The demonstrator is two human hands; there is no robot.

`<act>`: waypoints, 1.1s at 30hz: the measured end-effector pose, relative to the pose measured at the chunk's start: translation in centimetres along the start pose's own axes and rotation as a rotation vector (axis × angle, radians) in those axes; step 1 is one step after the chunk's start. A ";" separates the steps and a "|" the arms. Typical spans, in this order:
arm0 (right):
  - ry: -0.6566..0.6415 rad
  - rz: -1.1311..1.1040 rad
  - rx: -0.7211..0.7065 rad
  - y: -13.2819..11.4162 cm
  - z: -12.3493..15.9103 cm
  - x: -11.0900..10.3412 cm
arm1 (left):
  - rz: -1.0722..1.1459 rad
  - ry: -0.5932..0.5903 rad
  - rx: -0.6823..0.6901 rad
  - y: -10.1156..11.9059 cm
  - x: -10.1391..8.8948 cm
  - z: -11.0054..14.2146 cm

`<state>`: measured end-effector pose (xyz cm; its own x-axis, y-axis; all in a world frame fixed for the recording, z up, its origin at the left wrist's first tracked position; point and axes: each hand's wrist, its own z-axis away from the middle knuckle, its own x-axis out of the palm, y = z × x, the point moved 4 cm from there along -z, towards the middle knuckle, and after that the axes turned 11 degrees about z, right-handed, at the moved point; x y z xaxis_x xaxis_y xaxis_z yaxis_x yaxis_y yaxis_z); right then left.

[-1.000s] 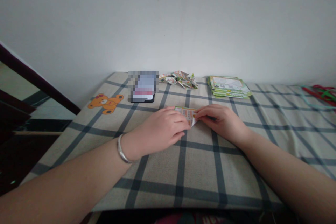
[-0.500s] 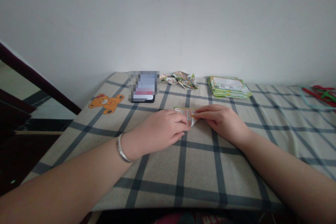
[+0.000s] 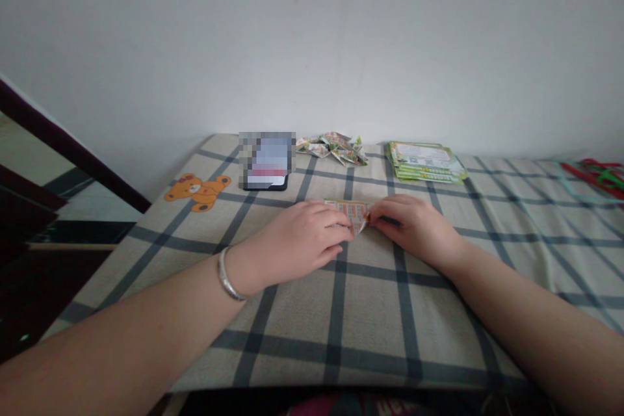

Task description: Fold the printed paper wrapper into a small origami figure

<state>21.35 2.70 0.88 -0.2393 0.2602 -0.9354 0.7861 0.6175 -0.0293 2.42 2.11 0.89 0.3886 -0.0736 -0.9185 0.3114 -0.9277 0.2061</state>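
Observation:
A small sheet of printed paper point(image 3: 357, 210), orange and white with a green edge, lies partly folded on the checked tablecloth between my hands. My left hand point(image 3: 312, 234), a silver bangle at its wrist, rests over the paper's left part with fingers curled onto it. My right hand point(image 3: 407, 221) pinches the paper's right corner between thumb and fingers, and that corner is turned up. Behind the paper lie several folded paper pieces point(image 3: 336, 146) with similar print. The left end of the sheet is hidden under my left fingers.
A phone point(image 3: 267, 159), partly pixelated, lies at the back left beside a bear-shaped cutout or print point(image 3: 197, 192). A stack of green printed leaflets point(image 3: 424, 161) is at the back right. Red and green items point(image 3: 599, 175) sit at the far right. A wall point(image 3: 312, 45) rises behind the tablecloth point(image 3: 292, 325).
My right fingers have moved slightly right and curled in more, with the paper's corner. The fold at the right end has shifted. My left hand has hardly moved.

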 end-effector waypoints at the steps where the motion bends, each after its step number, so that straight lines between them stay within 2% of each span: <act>1: 0.002 0.015 -0.005 0.0 0.0 0.0 | -0.011 0.003 0.010 0.0 0.0 0.0; 6: 0.015 0.025 -0.029 -0.2 0.0 0.2 | -0.028 -0.002 0.010 -0.2 -0.1 0.0; 12: 0.045 -0.037 0.028 0.0 0.0 0.4 | 0.017 -0.031 -0.029 -0.4 -0.1 0.1; 17: 0.088 -0.045 -0.020 -0.2 -0.1 0.2 | 0.073 -0.042 -0.055 -0.6 -0.1 0.2; 24: 0.077 0.047 -0.059 -0.5 -0.2 0.4 | 0.111 -0.050 -0.082 -0.7 0.0 0.1; 33: 0.082 0.081 -0.094 -1.0 -0.3 0.4 | 0.044 -0.010 -0.127 -0.6 0.0 0.1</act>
<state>20.30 2.47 0.66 -0.2257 0.3692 -0.9015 0.7487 0.6578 0.0820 2.13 2.59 0.76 0.3959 -0.1169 -0.9108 0.4020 -0.8697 0.2864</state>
